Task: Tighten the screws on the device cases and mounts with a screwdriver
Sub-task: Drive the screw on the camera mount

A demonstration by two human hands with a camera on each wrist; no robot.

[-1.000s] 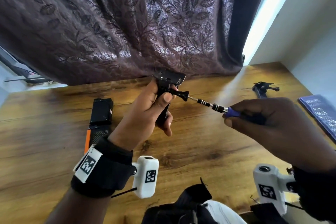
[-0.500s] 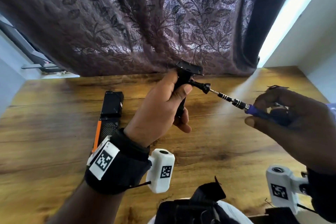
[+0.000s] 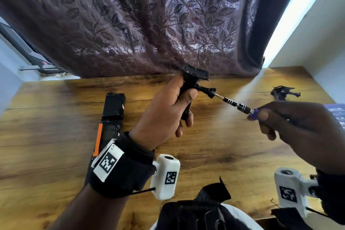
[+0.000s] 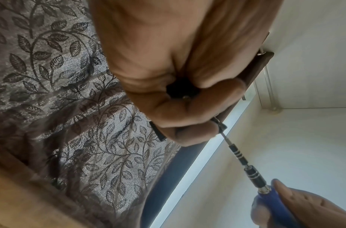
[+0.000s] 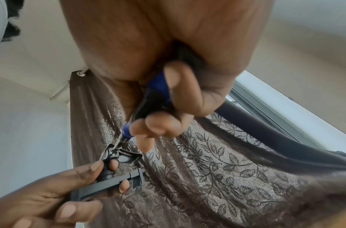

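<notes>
My left hand (image 3: 168,110) grips a black camera mount (image 3: 194,74) upright above the wooden table (image 3: 56,117), thumb beside its thumbscrew (image 3: 207,90). My right hand (image 3: 291,125) holds a blue-handled screwdriver (image 3: 237,105) with a black ringed shaft; its tip sits in the head of the thumbscrew. In the left wrist view the screwdriver (image 4: 252,172) runs from my curled fingers down to the right hand (image 4: 297,208). The right wrist view shows the blue handle (image 5: 158,86) pinched in my fingers and the mount (image 5: 109,185) in the left hand (image 5: 51,197).
A black and orange device case (image 3: 112,115) lies on the table to the left. A second black mount (image 3: 281,92) lies at the far right, near a blue booklet (image 3: 337,112). A patterned purple curtain (image 3: 149,24) hangs behind the table. White walls stand at the right.
Both hands with the mount and the screwdriver have shifted to the right in the view as the head turned. The tip stays in the thumbscrew.
</notes>
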